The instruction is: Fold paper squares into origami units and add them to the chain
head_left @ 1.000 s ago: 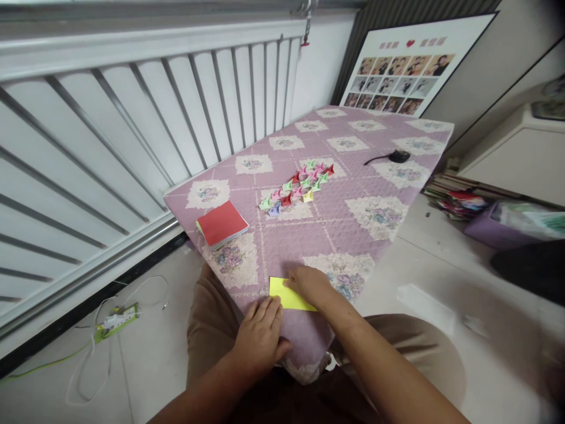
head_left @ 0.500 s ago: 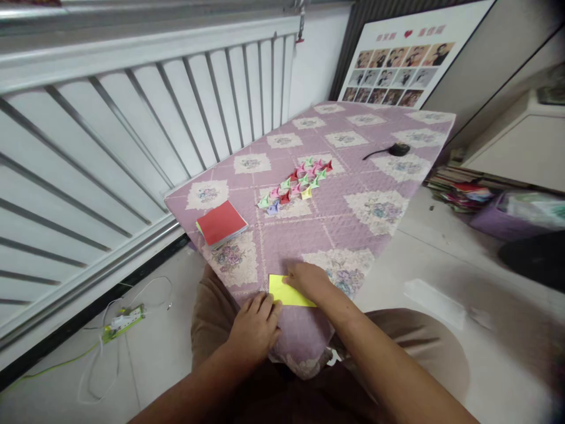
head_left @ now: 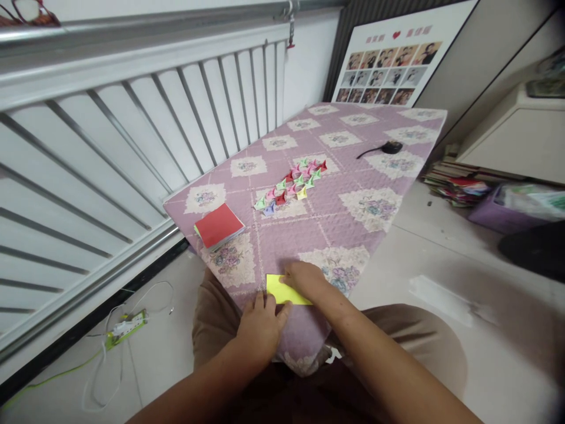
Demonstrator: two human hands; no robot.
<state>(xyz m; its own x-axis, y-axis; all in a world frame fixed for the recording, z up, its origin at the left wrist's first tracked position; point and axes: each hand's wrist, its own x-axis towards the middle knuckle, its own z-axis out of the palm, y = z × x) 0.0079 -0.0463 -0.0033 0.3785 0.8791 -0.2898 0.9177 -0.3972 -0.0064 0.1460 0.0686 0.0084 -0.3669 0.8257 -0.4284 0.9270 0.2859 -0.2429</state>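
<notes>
A folded sheet of yellow paper (head_left: 281, 290) lies flat at the near corner of the table. My left hand (head_left: 259, 331) rests along its near left edge, fingers apart and the thumb reaching onto the paper's lower side. Bent over the far edge is my right hand (head_left: 308, 279), its curled fingers closed on the paper and hiding its right part. Farther up the table stand several small folded paper pieces (head_left: 280, 199) in green, pink, red, yellow and blue, grouped in slanting rows. A stack of coloured paper (head_left: 219, 225) with a red sheet on top sits to the left.
A purple floral cloth (head_left: 291, 235) covers the table. Toward its far right lies a black object with a thin tail (head_left: 391, 148). A white radiator (head_left: 194, 100) runs along the left side. On the floor at left is a power strip (head_left: 127, 327) with cables.
My left thumb has spread away from the fingers and moved right along the paper's near edge. My right hand keeps its place on the paper. The camera view has shifted slightly.
</notes>
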